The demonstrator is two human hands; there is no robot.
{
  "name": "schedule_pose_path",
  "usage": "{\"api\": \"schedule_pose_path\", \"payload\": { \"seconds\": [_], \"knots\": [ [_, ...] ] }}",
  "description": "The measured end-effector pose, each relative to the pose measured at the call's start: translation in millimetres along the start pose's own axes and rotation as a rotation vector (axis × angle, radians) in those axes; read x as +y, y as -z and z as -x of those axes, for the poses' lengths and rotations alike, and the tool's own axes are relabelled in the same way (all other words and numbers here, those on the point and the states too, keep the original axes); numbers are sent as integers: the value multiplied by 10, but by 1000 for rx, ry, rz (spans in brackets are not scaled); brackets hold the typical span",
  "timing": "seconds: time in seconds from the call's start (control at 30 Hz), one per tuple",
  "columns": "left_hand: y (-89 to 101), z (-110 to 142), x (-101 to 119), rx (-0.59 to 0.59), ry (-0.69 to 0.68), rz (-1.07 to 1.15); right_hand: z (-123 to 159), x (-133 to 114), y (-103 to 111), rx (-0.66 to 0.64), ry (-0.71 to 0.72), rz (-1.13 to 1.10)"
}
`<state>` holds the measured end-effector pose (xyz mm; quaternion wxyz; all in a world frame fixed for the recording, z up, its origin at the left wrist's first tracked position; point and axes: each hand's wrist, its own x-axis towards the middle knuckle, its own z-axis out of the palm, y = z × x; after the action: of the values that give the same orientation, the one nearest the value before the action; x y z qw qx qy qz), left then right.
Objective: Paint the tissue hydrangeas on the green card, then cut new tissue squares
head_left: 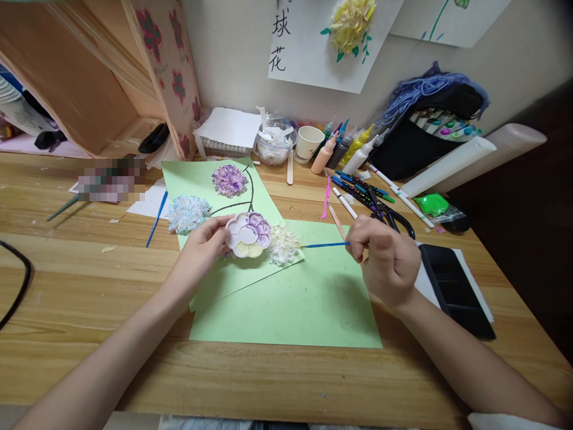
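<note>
My left hand point(207, 239) grips the edge of a small flower-shaped paint palette point(239, 230), with purple paint in its right wells and pale yellow in the lower ones. Closed around a thin blue paintbrush point(326, 245) is my right hand point(385, 254). The brush tip meets the right side of a cream-white paper flower point(283, 246), beside the palette. A purple flower point(230, 180) and a light blue flower point(190, 214) are on the same green sheet point(233, 279), joined by drawn black stems. The palette hides part of the drawing.
Another green sheet point(286, 316) lies beneath. Paint bottles point(325, 153), a paper cup point(308, 143) and a plastic bowl point(274, 146) line the back. Scissors point(385, 212) and markers lie right, near a black case point(454, 286). A second blue brush point(156, 220) rests left.
</note>
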<state>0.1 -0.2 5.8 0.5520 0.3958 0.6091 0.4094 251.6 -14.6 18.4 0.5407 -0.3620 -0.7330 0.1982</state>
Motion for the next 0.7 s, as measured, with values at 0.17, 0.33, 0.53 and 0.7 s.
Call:
{"api": "schedule_pose_path", "payload": {
  "seconds": [0.17, 0.33, 0.53, 0.7],
  "knots": [
    [3, -6, -9, -3, -2, -17, -2, -5, -7, 93, 64, -11],
    [-1, -8, -18, 2, -4, -5, -3, -20, -16, 34, 19, 0],
    [-1, -22, -48, -30, -2, 10, -24, -78, -9, 127, 33, -138],
    [-6, -22, -52, -56, 3, 16, 32, -113, -36, -187, -42, -235]
  ]
}}
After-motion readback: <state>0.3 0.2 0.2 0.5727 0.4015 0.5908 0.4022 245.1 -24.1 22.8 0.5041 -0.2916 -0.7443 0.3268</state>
